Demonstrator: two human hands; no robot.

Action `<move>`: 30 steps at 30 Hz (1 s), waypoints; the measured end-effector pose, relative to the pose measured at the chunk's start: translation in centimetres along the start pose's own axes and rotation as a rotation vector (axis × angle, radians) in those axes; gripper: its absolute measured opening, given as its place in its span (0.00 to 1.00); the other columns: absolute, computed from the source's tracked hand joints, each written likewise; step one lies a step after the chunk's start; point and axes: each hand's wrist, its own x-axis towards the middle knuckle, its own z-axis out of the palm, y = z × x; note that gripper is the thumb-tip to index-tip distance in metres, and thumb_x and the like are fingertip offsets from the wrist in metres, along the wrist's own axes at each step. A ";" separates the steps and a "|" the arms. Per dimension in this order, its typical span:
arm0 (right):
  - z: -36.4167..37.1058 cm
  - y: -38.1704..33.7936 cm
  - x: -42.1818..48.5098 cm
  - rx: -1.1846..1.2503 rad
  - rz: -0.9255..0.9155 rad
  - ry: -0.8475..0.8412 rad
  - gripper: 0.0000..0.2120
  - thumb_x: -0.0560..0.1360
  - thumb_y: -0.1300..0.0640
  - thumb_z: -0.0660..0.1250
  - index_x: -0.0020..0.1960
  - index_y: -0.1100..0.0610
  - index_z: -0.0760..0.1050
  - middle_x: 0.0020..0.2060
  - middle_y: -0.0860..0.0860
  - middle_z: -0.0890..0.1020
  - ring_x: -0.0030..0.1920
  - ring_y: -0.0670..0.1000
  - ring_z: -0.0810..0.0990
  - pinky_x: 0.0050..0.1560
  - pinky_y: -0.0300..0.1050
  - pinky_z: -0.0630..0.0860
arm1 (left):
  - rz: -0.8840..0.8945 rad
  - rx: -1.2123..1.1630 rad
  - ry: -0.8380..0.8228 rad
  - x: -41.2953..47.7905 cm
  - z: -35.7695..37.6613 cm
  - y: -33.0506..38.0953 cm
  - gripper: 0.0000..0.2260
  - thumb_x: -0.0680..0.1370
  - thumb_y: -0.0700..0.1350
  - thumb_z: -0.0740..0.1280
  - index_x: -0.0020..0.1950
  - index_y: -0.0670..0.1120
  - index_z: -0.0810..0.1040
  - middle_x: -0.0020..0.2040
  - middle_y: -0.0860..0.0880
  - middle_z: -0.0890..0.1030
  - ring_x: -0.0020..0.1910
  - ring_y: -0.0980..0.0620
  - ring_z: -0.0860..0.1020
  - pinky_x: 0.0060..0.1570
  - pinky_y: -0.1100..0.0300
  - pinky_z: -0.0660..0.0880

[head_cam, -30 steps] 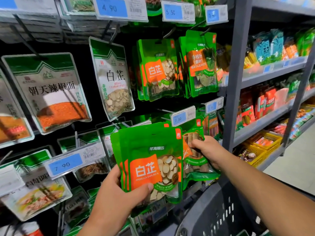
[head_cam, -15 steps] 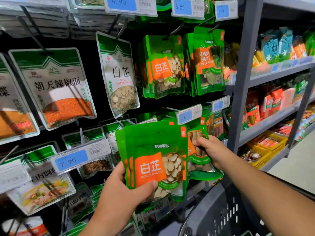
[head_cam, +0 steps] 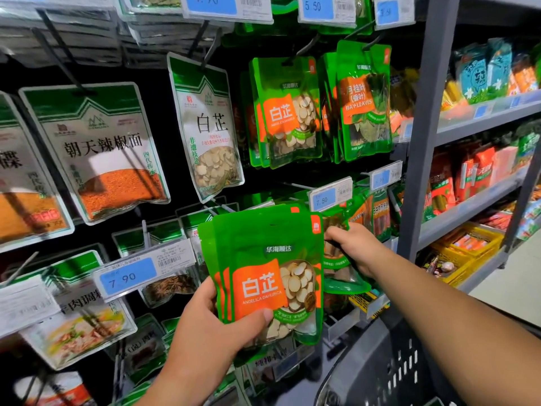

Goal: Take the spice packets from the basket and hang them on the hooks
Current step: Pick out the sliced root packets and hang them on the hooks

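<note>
My left hand (head_cam: 210, 326) grips a small stack of green and orange angelica packets (head_cam: 263, 271) by their lower left corner, held upright in front of the hook wall. My right hand (head_cam: 355, 247) is closed on a green cinnamon packet (head_cam: 336, 273) just behind and right of the stack, below the 7.50 price tag (head_cam: 330, 196). Matching angelica packets (head_cam: 288, 112) hang on a hook higher up, beside bay leaf packets (head_cam: 364, 104). The grey basket (head_cam: 389, 373) sits at the lower right under my right forearm.
Larger white and green spice bags (head_cam: 93, 150) hang on hooks at the left, with a 7.90 tag (head_cam: 128, 278) below them. A grey shelf upright (head_cam: 424, 127) stands to the right, with shelves of snack packs (head_cam: 480, 174) and yellow crates (head_cam: 468, 253) beyond.
The stack in my left hand has risen slightly and stays in the same grip. My right hand keeps hold of the cinnamon packet and has shifted a little up and right.
</note>
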 end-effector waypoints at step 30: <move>1.9 -3.0 -16.1 -0.024 -0.251 -0.104 0.15 0.72 0.39 0.75 0.37 0.49 0.78 0.37 0.48 0.83 0.43 0.45 0.83 0.48 0.49 0.83 | -0.015 -0.108 -0.026 -2.7 0.8 0.3 0.22 0.68 0.38 0.81 0.57 0.49 0.78 0.42 0.51 0.87 0.35 0.50 0.85 0.33 0.63 0.79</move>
